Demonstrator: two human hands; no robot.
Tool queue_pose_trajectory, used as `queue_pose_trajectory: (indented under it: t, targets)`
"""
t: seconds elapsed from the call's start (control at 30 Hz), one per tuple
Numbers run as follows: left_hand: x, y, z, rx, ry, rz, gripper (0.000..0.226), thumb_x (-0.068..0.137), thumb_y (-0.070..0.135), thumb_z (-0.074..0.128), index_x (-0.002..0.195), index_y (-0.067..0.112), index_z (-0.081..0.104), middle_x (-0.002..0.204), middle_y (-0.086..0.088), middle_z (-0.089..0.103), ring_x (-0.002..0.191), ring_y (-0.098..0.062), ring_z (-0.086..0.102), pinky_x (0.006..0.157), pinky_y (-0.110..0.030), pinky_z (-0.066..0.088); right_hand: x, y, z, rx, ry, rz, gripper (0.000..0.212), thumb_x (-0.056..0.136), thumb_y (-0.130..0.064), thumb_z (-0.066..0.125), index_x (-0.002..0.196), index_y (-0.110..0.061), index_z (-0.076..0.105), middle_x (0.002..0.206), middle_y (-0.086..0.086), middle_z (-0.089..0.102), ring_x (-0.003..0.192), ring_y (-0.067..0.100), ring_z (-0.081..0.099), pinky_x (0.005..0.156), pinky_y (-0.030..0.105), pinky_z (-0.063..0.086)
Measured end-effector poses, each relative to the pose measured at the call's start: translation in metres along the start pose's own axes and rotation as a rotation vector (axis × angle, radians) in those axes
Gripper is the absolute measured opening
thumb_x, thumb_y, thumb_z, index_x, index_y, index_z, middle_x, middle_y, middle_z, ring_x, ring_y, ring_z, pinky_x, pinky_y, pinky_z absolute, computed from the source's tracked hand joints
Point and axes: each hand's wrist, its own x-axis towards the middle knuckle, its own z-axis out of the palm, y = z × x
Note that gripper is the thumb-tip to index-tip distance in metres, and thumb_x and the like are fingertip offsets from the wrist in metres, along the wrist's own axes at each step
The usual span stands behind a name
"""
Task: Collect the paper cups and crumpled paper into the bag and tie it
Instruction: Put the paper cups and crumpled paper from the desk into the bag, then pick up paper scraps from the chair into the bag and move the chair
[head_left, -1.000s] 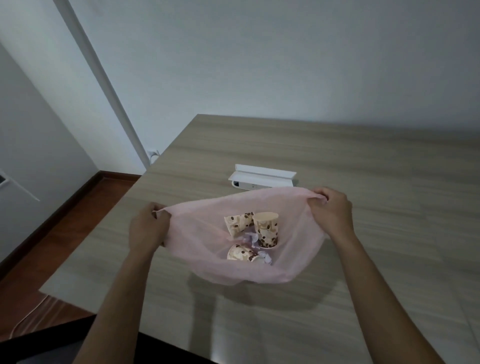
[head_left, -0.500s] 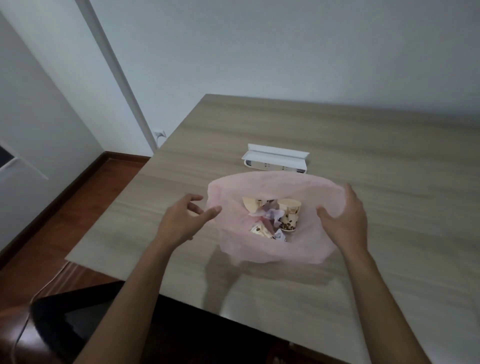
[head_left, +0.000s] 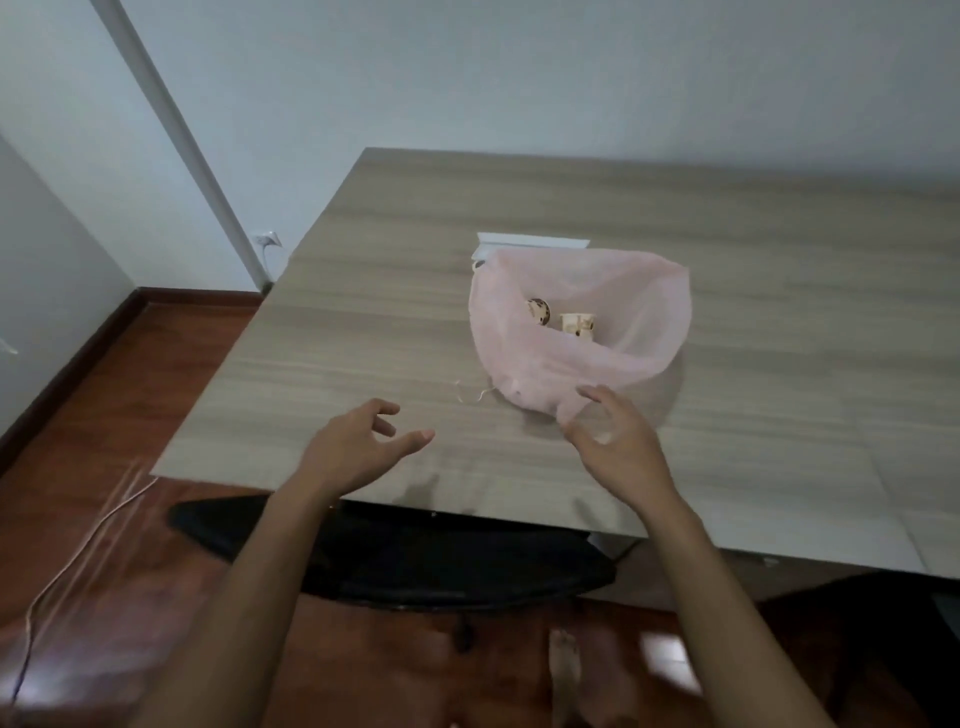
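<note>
**Both hands free, bag sits open on table**

Nearest: a black chair seat (head_left: 395, 556) tucked under the table's near edge, w/ red-brown wood floor (head_left: 130, 597) around it and a thin pale cable (head_left: 78, 561) trailing across the floor at left.

Above the near part of the table (head_left: 779, 415), both hands hover, holding nothing. Left hand (head_left: 358, 452): fingers loosely spread and slightly bent, thumb pointing right, well left of the bag. Right hand (head_left: 618, 441): fingers relaxed and spread, tips right at the bag's near edge; can't tell if they touch the plastic.

Mid-table: the pink see-through bag (head_left: 644, 312) rests on the surface, mouth open and facing up, not tied. Inside, two patterned paper cups: one (head_left: 539, 310) on its side at left, other (head_left: 576, 325) just beside it to the right. Crumpled paper not clearly visible in the bag. A small thin pale strand (head_left: 470, 395) lies on the table just left of the bag's near corner.

Behind the bag, touching or nearly so, a white box-like item (head_left: 530, 241), partly hidden. Farther back: pale wall (head_left: 519, 78); wall socket (head_left: 267, 240) low at left.
</note>
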Motion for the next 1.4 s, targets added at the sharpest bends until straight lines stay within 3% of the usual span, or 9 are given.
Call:
queue_pose_trajectory:
  t: [0.13,0.23,0.33,0.47,0.6,0.87,1.07,1.27,1.4]
  targets:
    - [-0.038,-0.012,0.005,0.128,-0.098,0.001,0.075,0.074,0.082,0.052,0.130,0.032,0.054,0.123,0.008,0.064,0.101,-0.017,0.064,0.090,-0.037,0.050,-0.040,-0.003,-0.001,0.006,-0.300,0.035,0.045,0.085,-0.062,0.058,0.123,-0.038,0.063,0.131,-0.020,0.055,0.121,0.000,0.047,0.097,0.021,0.034]
    - [-0.059,-0.020,0.010,0.354,-0.170,-0.049,0.086,0.070,0.093,0.035,0.127,0.032,0.059,0.128,0.004,0.064,0.113,-0.022,0.061,0.095,-0.039,0.045,-0.056,0.002,-0.005,-0.096,-0.600,0.109,0.065,0.068,-0.084,0.054,0.123,-0.049,0.060,0.129,-0.020,0.057,0.117,0.001,0.051,0.104,0.028,0.040]
    - [-0.081,-0.032,0.026,0.605,-0.196,-0.103,0.093,0.067,0.097,0.018,0.107,0.032,0.070,0.120,-0.001,0.068,0.112,-0.025,0.061,0.102,-0.046,0.038,-0.075,0.010,0.001,-0.357,-0.866,0.026,0.085,0.053,-0.082,0.070,0.130,-0.048,0.054,0.133,-0.014,0.058,0.123,0.008,0.054,0.106,0.029,0.041]
    - [-0.100,-0.033,0.036,0.761,-0.030,-0.066,0.067,0.080,0.085,0.027,0.102,0.037,0.069,0.117,0.000,0.071,0.110,-0.021,0.063,0.092,-0.036,0.040,-0.091,0.020,0.011,-0.419,-0.745,-0.071,0.085,0.056,-0.075,0.076,0.131,-0.041,0.058,0.129,-0.004,0.063,0.117,0.018,0.058,0.098,0.032,0.048]
    - [-0.113,-0.037,0.041,0.791,-0.025,-0.102,0.069,0.077,0.085,0.029,0.095,0.035,0.072,0.106,0.001,0.072,0.094,-0.022,0.067,0.078,-0.032,0.044,-0.108,0.027,0.007,-0.406,-0.783,-0.111,0.081,0.063,-0.077,0.069,0.133,-0.039,0.058,0.103,0.000,0.072,0.091,0.016,0.066,0.081,0.030,0.054]
    - [-0.169,-0.050,0.052,0.805,-0.004,-0.076,0.055,0.084,0.076,0.034,0.097,0.039,0.073,0.091,0.004,0.071,0.083,-0.019,0.065,0.066,-0.028,0.044,-0.176,0.039,0.001,-0.286,-0.790,-0.136,0.080,0.063,-0.079,0.065,0.132,-0.038,0.058,0.087,0.003,0.074,0.078,0.012,0.067,0.077,0.029,0.056]
    - [-0.216,-0.067,0.060,0.830,0.045,-0.017,0.054,0.085,0.074,0.032,0.100,0.043,0.073,0.091,0.003,0.071,0.084,-0.020,0.065,0.066,-0.029,0.041,-0.231,0.039,-0.002,-0.238,-0.745,-0.157,0.072,0.069,-0.071,0.069,0.130,-0.034,0.061,0.058,-0.007,0.059,0.049,-0.003,0.055,0.048,0.011,0.036]
    - [-0.270,-0.093,0.065,0.812,0.074,-0.040,0.065,0.082,0.078,0.028,0.094,0.035,0.076,0.079,0.003,0.067,0.071,-0.019,0.060,0.061,-0.029,0.037,-0.292,0.038,0.004,-0.217,-0.758,-0.140,0.077,0.066,-0.074,0.068,0.131,-0.034,0.061,0.091,-0.009,0.072,0.071,-0.002,0.063,0.063,0.011,0.045]
    - [-0.301,-0.111,0.065,0.788,0.109,-0.060,0.073,0.075,0.080,0.023,0.089,0.032,0.077,0.078,0.002,0.069,0.070,-0.019,0.062,0.060,-0.028,0.040,-0.330,0.039,0.013,-0.215,-0.759,-0.144,0.080,0.064,-0.077,0.067,0.131,-0.034,0.060,0.085,-0.015,0.067,0.068,0.000,0.059,0.063,0.014,0.047]
